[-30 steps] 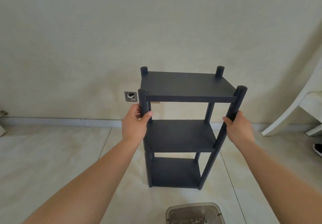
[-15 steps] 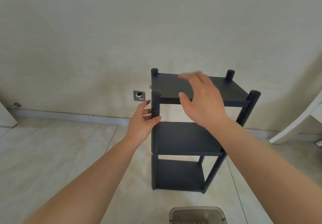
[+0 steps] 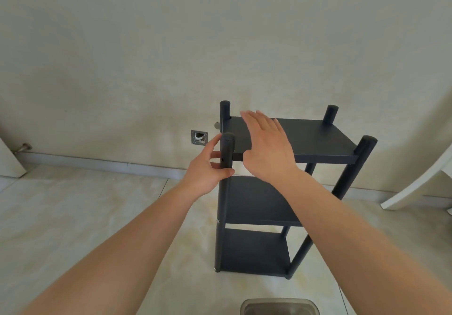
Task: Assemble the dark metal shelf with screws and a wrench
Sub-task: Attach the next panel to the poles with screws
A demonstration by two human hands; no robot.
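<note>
1. The left hand (image 3: 208, 167) was wrapped around the near-left post (image 3: 226, 158) of the dark metal shelf (image 3: 281, 192), just below the post's rounded top; the thumb lay across the front of the post and the fingers curled behind it.
2. The right hand (image 3: 266, 147) was flat and empty, fingers extended and close together, palm down over the left part of the top shelf board (image 3: 318, 141). Whether the palm touched the board could not be told.
3. Both bare forearms reached in from the lower edge of the view toward the dark metal shelf.
4. The dark metal shelf stood upright on the tiled floor (image 3: 73, 216), with three boards fixed between four round posts. The far-left post (image 3: 225, 111), far-right post (image 3: 330, 114) and near-right post (image 3: 367, 145) each rose slightly above the top board.
5. A small bright screw head (image 3: 217, 221) showed on the near-left post at the level of the middle board (image 3: 254, 204).
6. Behind the dark metal shelf ran a pale wall (image 3: 220, 33) with a grey baseboard; a square wall fitting (image 3: 199, 137) sat to the left of the shelf, just above the baseboard.
7. In front of the shelf, at the lower edge, lay the rim of a translucent container (image 3: 278, 307).
8. A white chair (image 3: 420, 185) stood to the right of the shelf.
</note>
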